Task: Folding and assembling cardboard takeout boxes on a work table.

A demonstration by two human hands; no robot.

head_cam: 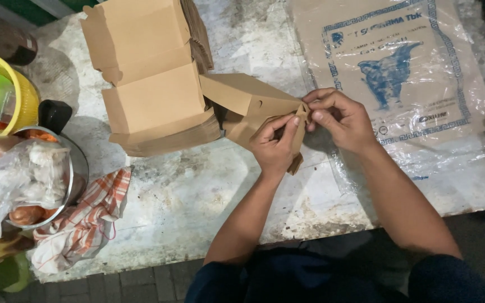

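Note:
A brown cardboard box (242,104) is half folded, lying at the middle of the worn white table (197,202). My left hand (275,147) pinches its right corner flap from below. My right hand (341,119) grips the same corner from the right, fingers curled on the flap edge. Both hands meet at that corner. A stack of flat brown box blanks (152,84) lies just left of the box, touching it.
A clear plastic bag with a blue animal print (399,73) lies at the right. At the left stand a metal pot (77,168) holding bagged food (21,174), a yellow basket (21,90) and an orange striped cloth (85,224). The table's near edge runs below.

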